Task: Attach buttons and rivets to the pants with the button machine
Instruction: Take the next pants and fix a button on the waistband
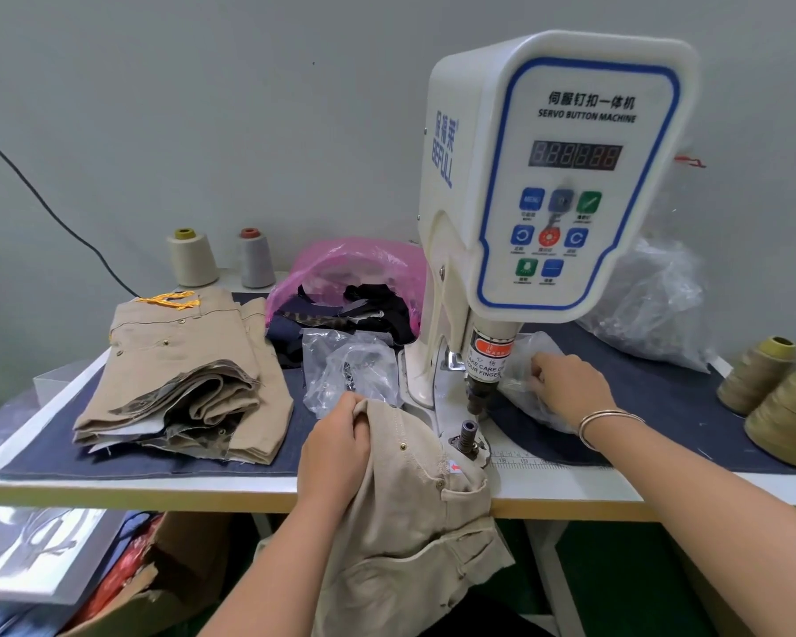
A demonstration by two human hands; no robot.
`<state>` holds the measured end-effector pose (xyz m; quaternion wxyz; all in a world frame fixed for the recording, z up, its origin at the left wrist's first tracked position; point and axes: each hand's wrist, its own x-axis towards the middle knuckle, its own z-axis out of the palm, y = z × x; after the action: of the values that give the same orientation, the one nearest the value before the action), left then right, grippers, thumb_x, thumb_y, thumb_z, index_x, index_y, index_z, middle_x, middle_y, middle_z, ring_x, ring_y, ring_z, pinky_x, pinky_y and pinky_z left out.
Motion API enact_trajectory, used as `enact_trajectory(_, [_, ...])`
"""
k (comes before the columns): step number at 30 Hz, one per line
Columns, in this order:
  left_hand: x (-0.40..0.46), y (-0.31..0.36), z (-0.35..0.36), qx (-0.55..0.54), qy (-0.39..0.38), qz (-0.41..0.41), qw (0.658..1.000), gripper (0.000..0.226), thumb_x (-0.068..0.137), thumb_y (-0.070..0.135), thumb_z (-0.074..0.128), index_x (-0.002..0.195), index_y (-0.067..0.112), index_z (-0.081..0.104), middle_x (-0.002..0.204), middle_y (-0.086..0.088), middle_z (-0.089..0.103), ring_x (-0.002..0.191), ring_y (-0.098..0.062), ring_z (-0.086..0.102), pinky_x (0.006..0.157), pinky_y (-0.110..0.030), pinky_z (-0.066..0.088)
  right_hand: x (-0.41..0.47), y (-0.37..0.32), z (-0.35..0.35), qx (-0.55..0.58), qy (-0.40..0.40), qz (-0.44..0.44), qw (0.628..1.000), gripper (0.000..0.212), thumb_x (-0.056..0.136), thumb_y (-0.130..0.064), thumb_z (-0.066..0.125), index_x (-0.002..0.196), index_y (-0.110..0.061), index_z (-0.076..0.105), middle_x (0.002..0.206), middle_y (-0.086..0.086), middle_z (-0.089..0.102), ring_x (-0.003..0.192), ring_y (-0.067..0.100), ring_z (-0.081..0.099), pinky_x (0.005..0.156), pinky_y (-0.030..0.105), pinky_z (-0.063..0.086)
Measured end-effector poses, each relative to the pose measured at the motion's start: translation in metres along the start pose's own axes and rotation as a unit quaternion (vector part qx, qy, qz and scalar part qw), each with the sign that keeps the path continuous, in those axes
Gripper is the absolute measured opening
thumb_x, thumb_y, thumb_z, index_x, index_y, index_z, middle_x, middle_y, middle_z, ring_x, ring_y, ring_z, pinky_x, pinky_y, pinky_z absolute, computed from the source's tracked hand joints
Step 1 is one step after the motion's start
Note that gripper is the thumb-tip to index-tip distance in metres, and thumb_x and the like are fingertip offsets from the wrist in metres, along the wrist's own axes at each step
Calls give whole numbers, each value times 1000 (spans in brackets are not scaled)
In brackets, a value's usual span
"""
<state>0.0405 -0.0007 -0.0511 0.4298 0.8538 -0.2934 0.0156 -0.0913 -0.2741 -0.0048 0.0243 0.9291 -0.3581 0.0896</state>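
Observation:
A white servo button machine stands on the table, its press head above a small dark die. Tan pants hang over the table's front edge just left of the die, with brass rivets showing on them. My left hand grips a bunched fold of the pants at their top. My right hand reaches into a clear plastic bag right of the press head; its fingertips are hidden in the plastic.
A folded stack of tan pants lies at the left. Another clear bag of small parts, a pink bag of dark scraps, thread cones and a crumpled clear bag surround the machine. A cardboard box sits below.

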Motion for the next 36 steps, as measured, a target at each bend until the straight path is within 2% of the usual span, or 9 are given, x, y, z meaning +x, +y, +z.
enact_trajectory(8, [1, 0, 0, 9, 5, -1, 1000, 10, 98, 20, 43, 93, 22, 52, 74, -1, 61, 72, -26, 56, 58, -35, 35, 0, 9, -12, 76, -46, -24, 996, 9, 94, -27, 47, 89, -27, 54, 85, 4, 60, 74, 24, 55, 63, 30, 41])
enact_trajectory(13, [1, -1, 1, 10, 7, 0, 1000, 11, 97, 20, 42, 90, 24, 50, 73, 1, 60, 71, -25, 55, 57, -34, 33, -26, 6, -29, 242, 73, 6, 967, 9, 90, -24, 61, 82, -21, 65, 81, -4, 60, 75, 17, 55, 66, 28, 43])
enact_trajectory(14, [1, -1, 1, 8, 7, 0, 1000, 12, 97, 20, 42, 89, 25, 50, 72, 2, 59, 70, -24, 55, 56, -34, 33, -37, 0, -31, 360, 65, 31, 930, 9, 89, -21, 63, 80, -21, 67, 78, -4, 61, 71, 15, 55, 64, 25, 42])
enact_trajectory(16, [1, -1, 1, 8, 10, 3, 1000, 12, 97, 20, 42, 89, 26, 49, 72, 2, 59, 69, -23, 54, 56, -34, 33, -60, -18, -35, 627, -17, 77, 775, 15, 88, -15, 63, 76, -21, 70, 69, -1, 59, 59, 13, 50, 55, 21, 41])
enact_trajectory(18, [1, -1, 2, 7, 11, 3, 1000, 12, 97, 20, 42, 91, 24, 51, 73, 1, 60, 69, -24, 55, 56, -34, 34, -76, -33, -34, 761, -112, 111, 630, 15, 83, -11, 64, 73, -20, 69, 64, 2, 55, 49, 11, 45, 44, 19, 37])
enact_trajectory(21, [1, -1, 1, 5, 11, 2, 1000, 12, 97, 19, 42, 90, 23, 51, 73, 1, 60, 69, -24, 54, 56, -34, 34, -90, -48, -31, 797, -183, 115, 564, 1, 79, -14, 62, 79, -15, 62, 61, 2, 52, 39, 9, 37, 36, 17, 27])
enact_trajectory(28, [2, -1, 2, 7, 11, 5, 1000, 15, 97, 17, 43, 85, 25, 47, 69, 3, 56, 67, -24, 51, 55, -33, 30, -97, -63, -23, 795, -227, 94, 555, 24, 93, -11, 50, 71, -14, 59, 57, 1, 46, 32, 7, 28, 32, 16, 21])
enact_trajectory(32, [1, -2, 2, 5, 13, 2, 1000, 12, 97, 18, 43, 88, 23, 50, 72, 0, 59, 69, -26, 53, 56, -34, 32, -97, -65, -18, 787, -228, 99, 565, 19, 93, -13, 52, 76, -12, 57, 55, 1, 45, 31, 6, 24, 31, 15, 19])
enact_trajectory(36, [1, -2, 1, 5, 15, 6, 1000, 11, 96, 18, 43, 88, 22, 49, 73, -2, 59, 71, -29, 54, 57, -35, 33, -96, -60, -19, 681, -168, 66, 710, 16, 94, -10, 53, 80, -9, 61, 54, 2, 47, 34, 8, 28, 35, 16, 23])
